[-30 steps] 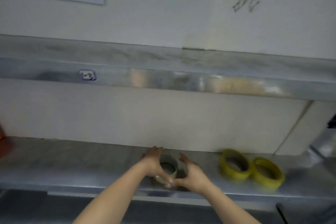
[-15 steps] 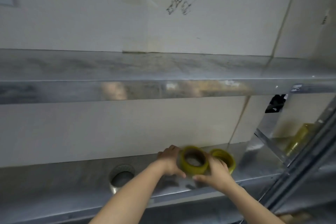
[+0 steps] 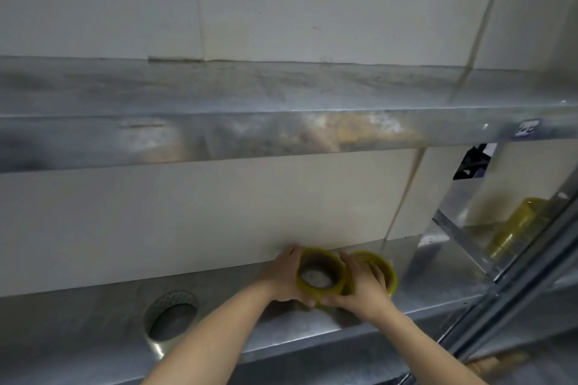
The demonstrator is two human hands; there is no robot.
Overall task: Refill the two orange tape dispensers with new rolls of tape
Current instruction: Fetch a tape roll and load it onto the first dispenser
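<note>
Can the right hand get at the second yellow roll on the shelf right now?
Probably yes. The second yellow roll lies just behind the right hand with nothing between, but both hands hold the first yellow roll, so the right must let go first.

— Where are your hands?
— Both arms reach forward. My left hand (image 3: pixel 281 278) and my right hand (image 3: pixel 362 289) sit close together, fingers curled inward toward each other.
— Closed?
— Cupped, gripping.

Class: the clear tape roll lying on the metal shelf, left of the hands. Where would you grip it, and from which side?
Grip the clear tape roll across its outer rim from above: it lies flat, hole upward, with bare shelf around it, so both sides seem free.
</note>
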